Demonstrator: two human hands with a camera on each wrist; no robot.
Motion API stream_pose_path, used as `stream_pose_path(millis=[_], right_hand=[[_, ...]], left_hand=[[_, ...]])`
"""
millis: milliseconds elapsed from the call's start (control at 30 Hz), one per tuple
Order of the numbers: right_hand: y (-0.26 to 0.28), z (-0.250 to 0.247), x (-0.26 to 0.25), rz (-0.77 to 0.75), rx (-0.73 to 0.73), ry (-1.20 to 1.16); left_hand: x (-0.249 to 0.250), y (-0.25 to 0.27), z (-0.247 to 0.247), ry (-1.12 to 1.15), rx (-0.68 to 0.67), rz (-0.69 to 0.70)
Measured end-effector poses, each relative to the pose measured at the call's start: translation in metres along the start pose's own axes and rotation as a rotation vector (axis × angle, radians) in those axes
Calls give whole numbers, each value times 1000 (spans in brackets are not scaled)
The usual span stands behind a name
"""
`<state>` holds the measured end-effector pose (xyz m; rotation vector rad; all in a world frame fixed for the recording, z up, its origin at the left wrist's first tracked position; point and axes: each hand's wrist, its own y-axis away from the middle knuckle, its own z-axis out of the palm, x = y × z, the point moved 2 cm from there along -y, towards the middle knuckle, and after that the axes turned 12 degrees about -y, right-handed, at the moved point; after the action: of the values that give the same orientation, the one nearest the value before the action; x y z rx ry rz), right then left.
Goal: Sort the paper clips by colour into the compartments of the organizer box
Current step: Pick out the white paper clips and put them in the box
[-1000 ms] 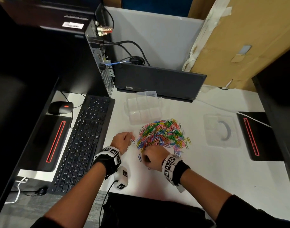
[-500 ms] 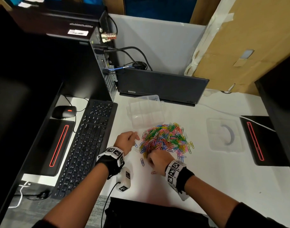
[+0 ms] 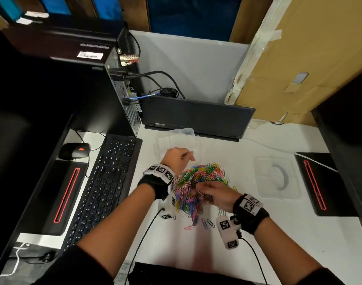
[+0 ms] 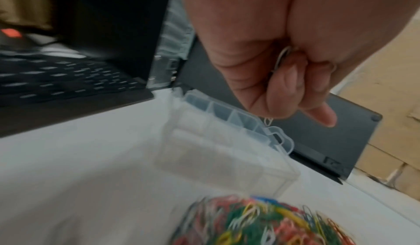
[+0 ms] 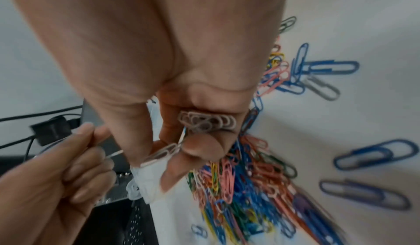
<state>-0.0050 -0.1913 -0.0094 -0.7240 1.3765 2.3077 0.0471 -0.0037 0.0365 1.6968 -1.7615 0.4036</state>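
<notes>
Head view shows us mid-gathering: our right hand (image 3: 218, 194) pinches white clips over the pile of paper clips (image 3: 198, 187) on the table (image 3: 278, 233), our left hand (image 3: 177, 159) holds clips near the organizer box (image 3: 176, 140), needing release into 1 compartment.

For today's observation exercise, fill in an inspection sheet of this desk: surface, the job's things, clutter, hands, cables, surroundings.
Surface: white desk, lit, mostly bare at the front.
Job's things: mixed-colour paper clip pile; clear organizer box behind it, compartments look empty; several stray clips in front of the pile.
Clutter: keyboard, mouse, closed laptop, clear lid.
Hands: left hand grips white clips near the box; right hand pinches a bunch of white clips over the pile.
Cables: black leads behind the PC tower.
Surroundings: cardboard, grey partition.
</notes>
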Motion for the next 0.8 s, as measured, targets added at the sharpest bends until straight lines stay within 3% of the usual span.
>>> stream_pose_path(millis=[200,433,633,800], right_hand=[[0,-17,-23,15,115,50],[-10,-33,-72,-81,208,73],[-34,-26,-101,-151,325,351],[-55,-10,-112,-188,313,552]], left_hand=[[16,-59,24,-362,-79,-49],[15,-77,34,-699,-110,-123],[16,-82,36,-665,-206,-38],[1,-69,20,-394,-155,-21]])
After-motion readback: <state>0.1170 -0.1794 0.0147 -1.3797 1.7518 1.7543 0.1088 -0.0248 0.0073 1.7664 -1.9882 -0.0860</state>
